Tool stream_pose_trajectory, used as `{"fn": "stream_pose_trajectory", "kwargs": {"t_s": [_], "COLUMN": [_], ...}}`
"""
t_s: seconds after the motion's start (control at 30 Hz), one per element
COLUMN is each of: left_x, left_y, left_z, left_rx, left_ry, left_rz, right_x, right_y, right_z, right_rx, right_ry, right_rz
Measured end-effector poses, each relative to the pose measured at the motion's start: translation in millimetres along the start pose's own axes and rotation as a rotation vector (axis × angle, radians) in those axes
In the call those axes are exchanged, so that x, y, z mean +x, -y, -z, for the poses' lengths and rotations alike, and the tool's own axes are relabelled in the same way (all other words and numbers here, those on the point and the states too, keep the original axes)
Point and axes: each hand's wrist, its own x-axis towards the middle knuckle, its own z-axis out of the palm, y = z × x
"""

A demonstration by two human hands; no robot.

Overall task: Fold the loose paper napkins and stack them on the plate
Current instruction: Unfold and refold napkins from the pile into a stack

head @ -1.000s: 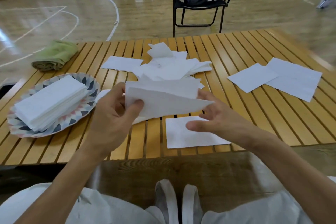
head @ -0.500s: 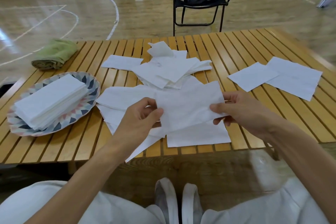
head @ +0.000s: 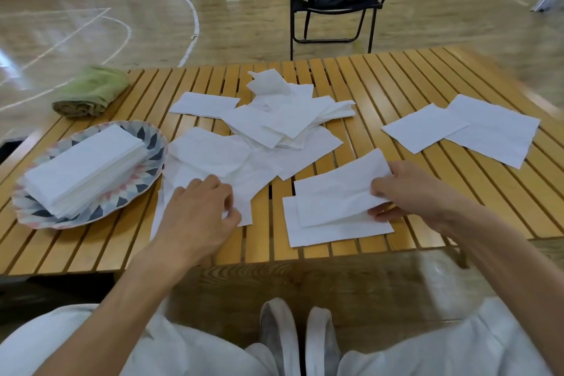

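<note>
A patterned plate [head: 134, 192] at the table's left carries a stack of folded napkins [head: 85, 168]. White loose napkins [head: 274, 122] lie heaped in the middle of the slatted table. My right hand [head: 406, 192] pinches the right edge of a folded napkin [head: 335, 189], which lies over another flat napkin [head: 329, 229] near the front edge. My left hand [head: 201, 217] pinches a crumpled loose napkin [head: 213, 159] spread beside the plate. Two flat napkins [head: 476, 131] lie at the right.
A rolled green towel [head: 91, 91] sits at the table's far left corner. Behind the table stands a black folding chair [head: 335, 3] with a dark bag on it. My knees and white shoes [head: 299, 336] show below the table's front edge.
The napkin held in the air by both hands has come down. My right hand has carried it to the right onto a flat napkin; my left hand let go and moved onto a crumpled napkin.
</note>
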Motion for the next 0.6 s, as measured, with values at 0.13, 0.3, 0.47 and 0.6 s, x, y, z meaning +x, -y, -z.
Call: {"fn": "stream_pose_trajectory", "kwargs": {"t_s": [0.13,0.3,0.47,0.6], "left_x": [-3,-3,-4,-3], "left_y": [-18,-43,-55,-59], "left_z": [-3,6,13,7], "left_rx": [-0.314,-0.847,-1.183,-1.189], "left_ry": [-0.076,0.06,0.215,0.176], "left_rz": [-0.022,0.103,0.214,0.243], "right_x": [-8,-16,-15,-14], "right_y": [5,5,7,7], "right_z": [3,7,7,7], "right_rx": [-0.023,0.041,0.064,-0.101], "right_ry": [0.01,0.165,0.227,0.205], "right_rz": [0.111,0.263,0.27,0.175]}}
